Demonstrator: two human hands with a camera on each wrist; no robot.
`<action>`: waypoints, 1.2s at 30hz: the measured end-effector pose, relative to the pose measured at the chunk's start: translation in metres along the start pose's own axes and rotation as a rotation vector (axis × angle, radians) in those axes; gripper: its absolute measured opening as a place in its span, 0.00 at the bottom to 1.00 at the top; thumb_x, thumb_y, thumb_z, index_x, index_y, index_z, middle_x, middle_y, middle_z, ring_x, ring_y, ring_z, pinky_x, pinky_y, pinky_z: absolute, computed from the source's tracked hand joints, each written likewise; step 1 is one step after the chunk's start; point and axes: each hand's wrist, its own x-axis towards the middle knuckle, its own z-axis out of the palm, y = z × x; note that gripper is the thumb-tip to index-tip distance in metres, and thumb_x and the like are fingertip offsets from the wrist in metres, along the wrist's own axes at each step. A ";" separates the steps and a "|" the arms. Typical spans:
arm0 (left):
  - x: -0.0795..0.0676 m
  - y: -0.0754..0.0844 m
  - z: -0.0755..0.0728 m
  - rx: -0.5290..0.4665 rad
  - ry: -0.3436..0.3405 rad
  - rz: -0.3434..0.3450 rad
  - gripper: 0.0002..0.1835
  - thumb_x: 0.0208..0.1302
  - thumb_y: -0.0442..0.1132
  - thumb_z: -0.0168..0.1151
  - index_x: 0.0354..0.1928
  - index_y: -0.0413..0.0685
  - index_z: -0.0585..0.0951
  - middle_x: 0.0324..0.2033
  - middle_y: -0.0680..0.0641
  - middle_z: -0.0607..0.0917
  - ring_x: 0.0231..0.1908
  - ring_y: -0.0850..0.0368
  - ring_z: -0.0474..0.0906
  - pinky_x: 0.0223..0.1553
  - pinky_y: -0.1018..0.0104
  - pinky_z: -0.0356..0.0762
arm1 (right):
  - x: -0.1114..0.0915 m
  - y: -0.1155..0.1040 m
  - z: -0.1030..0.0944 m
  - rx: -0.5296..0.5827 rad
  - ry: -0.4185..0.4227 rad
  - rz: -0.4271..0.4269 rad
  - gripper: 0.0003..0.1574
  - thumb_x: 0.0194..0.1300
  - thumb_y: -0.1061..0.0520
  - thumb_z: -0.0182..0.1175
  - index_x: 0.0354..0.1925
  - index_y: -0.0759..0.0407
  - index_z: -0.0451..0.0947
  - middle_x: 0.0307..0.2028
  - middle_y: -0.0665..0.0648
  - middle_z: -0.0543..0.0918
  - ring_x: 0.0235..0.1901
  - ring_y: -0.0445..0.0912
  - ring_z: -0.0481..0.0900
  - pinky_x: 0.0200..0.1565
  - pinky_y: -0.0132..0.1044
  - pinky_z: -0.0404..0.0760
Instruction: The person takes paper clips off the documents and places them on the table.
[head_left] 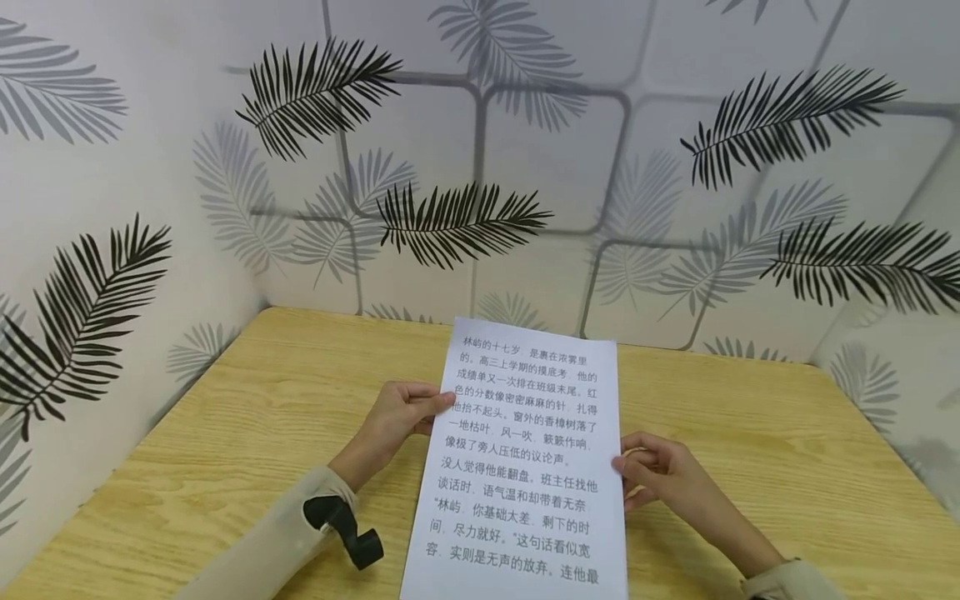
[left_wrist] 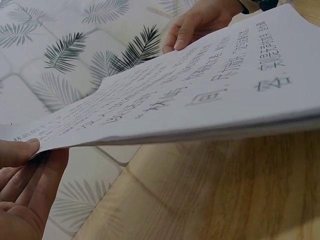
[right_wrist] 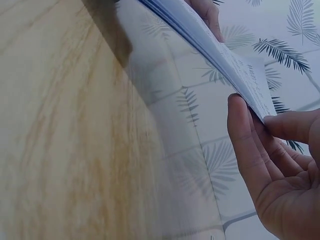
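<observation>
A stack of white paper sheets (head_left: 525, 467) printed with large black Chinese text is held up over the table, its printed face toward the head camera. My left hand (head_left: 405, 417) pinches its left edge, thumb on the printed face and fingers behind. On the opposite edge, my right hand (head_left: 663, 475) grips the stack between thumb and fingers, a little lower. From the left wrist, the stack (left_wrist: 200, 100) shows several layers along its near edge, raised off the wood. The right wrist view shows the thumb and fingers of the right hand (right_wrist: 280, 160) pinching the paper's edge.
A light wood-grain table (head_left: 300, 367) lies beneath the hands. Behind it and to the left stand pale walls (head_left: 540, 158) patterned with black and grey leaves. A black strap mount (head_left: 345, 529) sits on the left sleeve.
</observation>
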 end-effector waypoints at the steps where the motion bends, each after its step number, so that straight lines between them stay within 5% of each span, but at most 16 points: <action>1: 0.000 0.000 0.000 0.000 0.001 0.000 0.14 0.65 0.34 0.63 0.44 0.27 0.82 0.35 0.40 0.87 0.31 0.51 0.86 0.35 0.63 0.84 | 0.000 0.000 0.000 -0.001 0.001 0.003 0.17 0.71 0.60 0.55 0.49 0.76 0.69 0.34 0.63 0.85 0.31 0.50 0.84 0.33 0.51 0.84; 36: -0.003 -0.022 -0.002 -0.010 -0.005 -0.063 0.13 0.63 0.35 0.65 0.41 0.27 0.82 0.33 0.41 0.87 0.31 0.53 0.86 0.34 0.64 0.84 | 0.000 0.017 0.003 0.009 -0.031 0.089 0.22 0.70 0.59 0.57 0.52 0.78 0.68 0.36 0.68 0.84 0.31 0.53 0.85 0.33 0.48 0.85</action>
